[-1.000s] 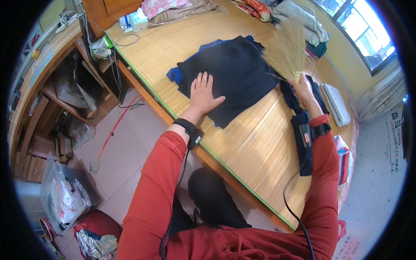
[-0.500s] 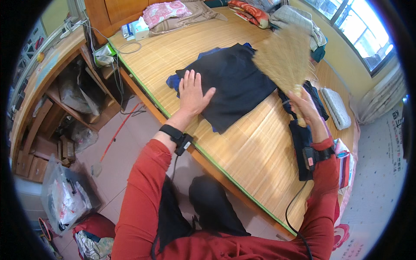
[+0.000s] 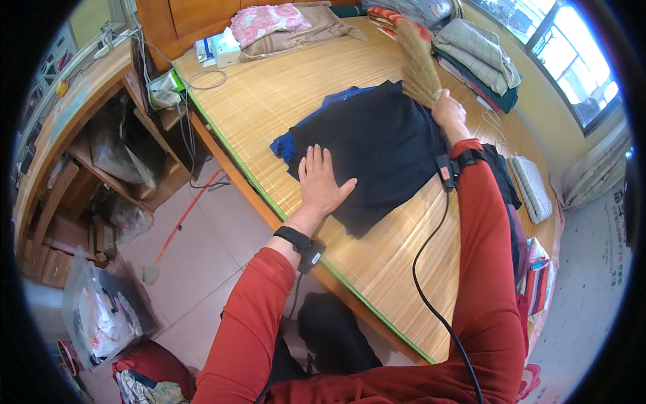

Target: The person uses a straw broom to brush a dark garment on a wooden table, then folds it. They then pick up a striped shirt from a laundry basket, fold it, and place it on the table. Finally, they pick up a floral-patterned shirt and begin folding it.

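A black garment (image 3: pixel 377 151) lies spread on the bamboo mat (image 3: pixel 259 128) of a bed, with blue cloth (image 3: pixel 284 145) showing from under its far left edge. My left hand (image 3: pixel 321 182) rests flat on the garment's left part, fingers stretched out. My right hand (image 3: pixel 448 111) is closed round the handle of a straw hand broom (image 3: pixel 418 67). The broom's bristles point away from me, at the far right corner of the garment. My fingers hide most of the handle.
Dark folded clothes (image 3: pixel 501 175) and a white knitted bundle (image 3: pixel 529 188) lie to the right. Folded blankets (image 3: pixel 479 50) are stacked at the far right. A tissue box (image 3: pixel 225 48) and pink pillow (image 3: pixel 270 23) stand at the back. A black cable (image 3: pixel 425 289) trails from my right wrist.
My right hand has swung the broom away from me and to the left, its bristles now beyond the garment. My left hand appears lower on the black cloth, still flat.
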A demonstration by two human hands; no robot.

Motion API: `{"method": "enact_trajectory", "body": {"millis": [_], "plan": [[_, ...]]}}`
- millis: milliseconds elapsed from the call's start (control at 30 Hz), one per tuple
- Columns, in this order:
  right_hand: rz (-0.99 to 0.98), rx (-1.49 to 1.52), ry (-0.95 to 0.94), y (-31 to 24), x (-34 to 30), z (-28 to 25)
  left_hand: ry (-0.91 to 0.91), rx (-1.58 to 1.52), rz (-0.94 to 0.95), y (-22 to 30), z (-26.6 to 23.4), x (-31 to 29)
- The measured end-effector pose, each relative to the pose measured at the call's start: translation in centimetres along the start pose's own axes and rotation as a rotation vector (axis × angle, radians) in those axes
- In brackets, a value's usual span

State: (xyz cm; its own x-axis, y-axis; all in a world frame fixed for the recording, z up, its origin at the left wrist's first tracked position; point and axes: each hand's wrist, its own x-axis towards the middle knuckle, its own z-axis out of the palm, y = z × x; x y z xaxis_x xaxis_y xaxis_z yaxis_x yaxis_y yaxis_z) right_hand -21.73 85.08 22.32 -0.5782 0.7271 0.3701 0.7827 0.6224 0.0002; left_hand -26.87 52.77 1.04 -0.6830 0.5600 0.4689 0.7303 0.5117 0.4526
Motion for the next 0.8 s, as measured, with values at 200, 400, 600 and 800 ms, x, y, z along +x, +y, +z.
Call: {"method": "enact_trajectory", "body": {"millis": [200,400,600,800], "plan": [[-0.635,0.164,-0.018,-4.9,-5.9,3.6,-0.044,0.000,-0.009,-0.4,-0.1,0.5],[-0.167,-0.101,0.101,-2.9,-1.6,2.8,-0.004,0.020,0.001,-0.5,0.1,0.4],[-0.721,0.018,0.219,-3.8,-5.3,6.6,-0.098,-0.005,-0.035,-0.4,0.2,0.4],[-0.102,-0.179,0.111,1.7,0.4,5.4,-0.111,-0.003,-0.040,-0.3,0.2,0.4]]}}
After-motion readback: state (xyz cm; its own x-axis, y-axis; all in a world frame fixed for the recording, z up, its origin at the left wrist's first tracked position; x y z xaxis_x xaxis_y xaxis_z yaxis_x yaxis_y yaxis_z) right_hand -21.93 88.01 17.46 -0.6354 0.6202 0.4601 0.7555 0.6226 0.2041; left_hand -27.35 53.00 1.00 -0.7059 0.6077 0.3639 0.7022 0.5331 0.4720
